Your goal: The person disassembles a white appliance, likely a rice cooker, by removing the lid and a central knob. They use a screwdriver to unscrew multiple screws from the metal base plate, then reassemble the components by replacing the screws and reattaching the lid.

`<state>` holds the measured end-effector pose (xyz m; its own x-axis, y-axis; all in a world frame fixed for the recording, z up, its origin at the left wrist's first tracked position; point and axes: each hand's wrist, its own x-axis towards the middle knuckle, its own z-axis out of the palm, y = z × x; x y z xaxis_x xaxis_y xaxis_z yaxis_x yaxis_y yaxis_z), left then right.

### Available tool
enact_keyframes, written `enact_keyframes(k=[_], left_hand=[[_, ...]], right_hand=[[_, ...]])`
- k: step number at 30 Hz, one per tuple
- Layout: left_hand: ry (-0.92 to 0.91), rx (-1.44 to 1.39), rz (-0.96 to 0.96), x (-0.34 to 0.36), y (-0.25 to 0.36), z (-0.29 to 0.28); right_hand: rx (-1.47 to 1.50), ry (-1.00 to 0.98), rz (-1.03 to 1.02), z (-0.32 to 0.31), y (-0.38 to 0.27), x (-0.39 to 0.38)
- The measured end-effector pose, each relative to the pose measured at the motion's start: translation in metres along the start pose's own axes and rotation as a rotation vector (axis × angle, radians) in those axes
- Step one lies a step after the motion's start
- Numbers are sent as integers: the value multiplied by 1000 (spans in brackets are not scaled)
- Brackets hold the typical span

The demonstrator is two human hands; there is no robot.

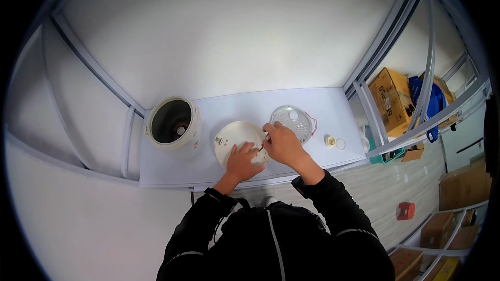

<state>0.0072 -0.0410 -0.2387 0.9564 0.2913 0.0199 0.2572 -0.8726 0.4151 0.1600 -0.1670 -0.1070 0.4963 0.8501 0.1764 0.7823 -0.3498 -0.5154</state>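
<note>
A round cream plastic cover [225, 152], like a rice cooker lid, lies on the white table in front of me. My left hand [242, 162] rests on its near side with fingers spread, steadying it. My right hand [281, 144] is closed round a slim screwdriver [261, 149]; its thin dark shaft slants down to the cover, and most of the handle is hidden in my fingers. Behind my right hand lies a round silver metal plate [292, 116] with holes in it and a red wire [315, 123] at its right edge.
At the left stands a deep cream cooker body [196, 134] with a dark inside. Right of the metal plate are a small yellowish cup [329, 140] and a clear ring [340, 143]. Grey frame posts [364, 109] flank the table; cardboard boxes [391, 101] stand beyond at the right.
</note>
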Motion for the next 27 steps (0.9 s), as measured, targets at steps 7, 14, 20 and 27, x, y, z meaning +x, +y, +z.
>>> enact_keyframes(k=[7, 14, 20, 27], left_hand=[[1, -11, 8, 0, -3, 1], [20, -24, 11, 1, -1, 0], [-7, -37, -16, 0, -3, -1], [-18, -43, -16, 2, 2, -3]], right_hand=[[-102, -61, 149, -8, -18, 0], [137, 168, -363, 2, 10, 0], [-217, -226, 365, -7, -17, 0], [57, 104, -196, 0, 1, -10]])
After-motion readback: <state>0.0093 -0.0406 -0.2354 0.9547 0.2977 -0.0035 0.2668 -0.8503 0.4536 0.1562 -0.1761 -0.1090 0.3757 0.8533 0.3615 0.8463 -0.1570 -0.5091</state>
